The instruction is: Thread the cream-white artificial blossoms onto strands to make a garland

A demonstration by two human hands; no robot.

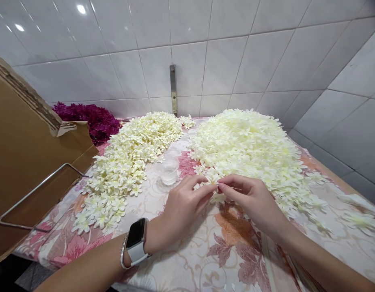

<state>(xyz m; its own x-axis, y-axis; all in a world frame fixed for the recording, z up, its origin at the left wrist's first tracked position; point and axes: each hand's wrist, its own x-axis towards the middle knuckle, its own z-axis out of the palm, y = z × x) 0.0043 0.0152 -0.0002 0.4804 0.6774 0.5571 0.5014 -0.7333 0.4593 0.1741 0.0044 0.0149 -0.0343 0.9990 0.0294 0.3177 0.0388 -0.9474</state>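
My left hand [186, 202], with a watch on its wrist, is closed in a pinch at a small white flower [212, 178] with a yellowish middle. The fingertips of my right hand [256, 198] meet those of the left and are pressed together too. A thin pale stick or strand [236, 187] shows between the right thumb and fingers; its ends are hidden. Just beyond both hands lies a large heap of white flowers [245, 142]. Near my left hand stands a small clear cup [169, 172] with something transparent in it.
A second heap of cream flowers [129, 158] spreads along the left. Behind it are purple flowers [90, 119]. A cardboard box [29, 162] and a bent metal wire frame [35, 194] stand at far left. Patterned cloth [181, 259] covers the table; a tiled wall [187, 61] rises behind.
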